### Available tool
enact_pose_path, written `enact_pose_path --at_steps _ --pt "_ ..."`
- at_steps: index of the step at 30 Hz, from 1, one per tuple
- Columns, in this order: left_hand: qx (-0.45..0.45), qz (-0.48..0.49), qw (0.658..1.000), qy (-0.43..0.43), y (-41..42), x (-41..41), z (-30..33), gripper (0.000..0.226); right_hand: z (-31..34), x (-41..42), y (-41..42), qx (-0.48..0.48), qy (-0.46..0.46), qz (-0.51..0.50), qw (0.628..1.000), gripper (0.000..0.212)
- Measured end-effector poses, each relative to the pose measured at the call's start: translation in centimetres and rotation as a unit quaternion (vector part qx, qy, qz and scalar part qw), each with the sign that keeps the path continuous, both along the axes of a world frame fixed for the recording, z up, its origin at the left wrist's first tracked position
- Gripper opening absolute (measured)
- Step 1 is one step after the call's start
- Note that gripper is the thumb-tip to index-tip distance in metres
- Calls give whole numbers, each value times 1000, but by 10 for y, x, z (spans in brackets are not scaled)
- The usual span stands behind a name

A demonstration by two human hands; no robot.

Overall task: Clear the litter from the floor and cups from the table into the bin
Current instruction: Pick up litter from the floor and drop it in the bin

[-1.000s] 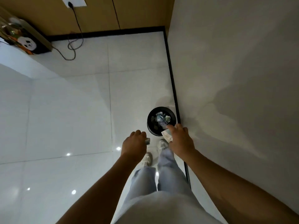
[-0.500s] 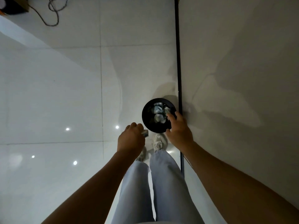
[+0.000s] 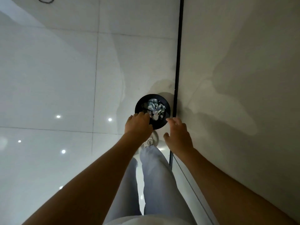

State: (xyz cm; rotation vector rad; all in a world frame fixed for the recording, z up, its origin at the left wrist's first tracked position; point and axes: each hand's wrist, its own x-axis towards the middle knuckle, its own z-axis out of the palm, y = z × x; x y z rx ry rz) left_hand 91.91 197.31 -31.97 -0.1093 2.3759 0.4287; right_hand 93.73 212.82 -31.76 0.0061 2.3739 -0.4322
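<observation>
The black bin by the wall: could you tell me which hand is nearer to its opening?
Left. The left hand overlaps the black bin at its near rim, fingers over the opening; the right hand hangs open just off its near right side.

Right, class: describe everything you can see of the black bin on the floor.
The bin is round and black, seen from above, upright on the pale tiled floor beside the dark skirting strip at the wall's foot. Its wide rim looks like smooth plastic. Crumpled pale and bluish litter fills it. The left hand overlaps its near rim; contact is unclear. The right hand is open beside it.
</observation>
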Motion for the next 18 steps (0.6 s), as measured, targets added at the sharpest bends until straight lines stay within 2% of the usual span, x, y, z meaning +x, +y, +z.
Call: enact_pose_path --at_steps 4,9,14,18 --pt "-20 33 998 43 -24 32 42 41 35 -5 -30 33 6 92 995 63" --pt "-60 104 991 59 -60 84 105 43 97 2 -84 20 38 225 973 58" --pt "-78 211 972 73 -91 152 152 42 153 38 -144 5 58 336 940 52" --pt "-97 310 942 79 -121 228 176 42 181 97 -198 10 64 453 889 50"
